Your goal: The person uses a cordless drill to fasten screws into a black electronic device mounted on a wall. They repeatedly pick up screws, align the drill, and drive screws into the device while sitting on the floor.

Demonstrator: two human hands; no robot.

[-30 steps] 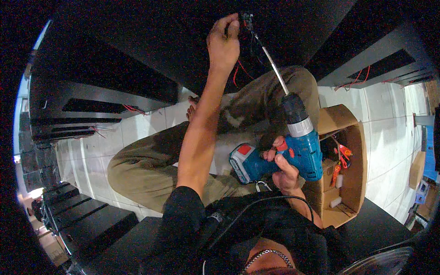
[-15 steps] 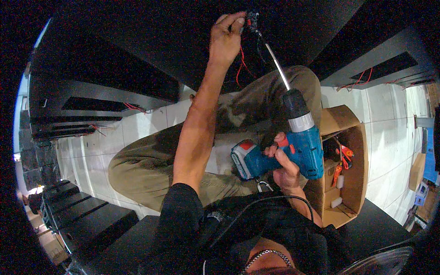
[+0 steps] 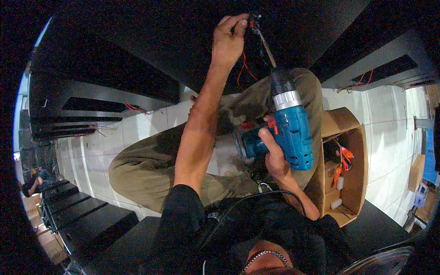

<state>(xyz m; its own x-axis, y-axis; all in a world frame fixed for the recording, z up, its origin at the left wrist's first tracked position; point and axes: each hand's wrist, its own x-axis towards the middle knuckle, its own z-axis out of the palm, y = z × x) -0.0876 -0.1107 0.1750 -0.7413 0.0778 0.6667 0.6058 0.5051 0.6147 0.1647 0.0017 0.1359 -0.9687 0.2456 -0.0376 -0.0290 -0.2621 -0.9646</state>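
R hand tight rnd drill, L hand in fingertip pinch on sm. part

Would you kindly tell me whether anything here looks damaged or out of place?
Nothing looks plainly spilled or damaged, including the blue-and-black cordless drill in the right hand. Slightly untidy: thin red wires hang loose by the black slotted panel at left, and orange-handled tools lie jumbled in the open brown cardboard box.

On the floor, an open box holds orange tools and, probably, foam; cardboard lies toward the floor's right edge.
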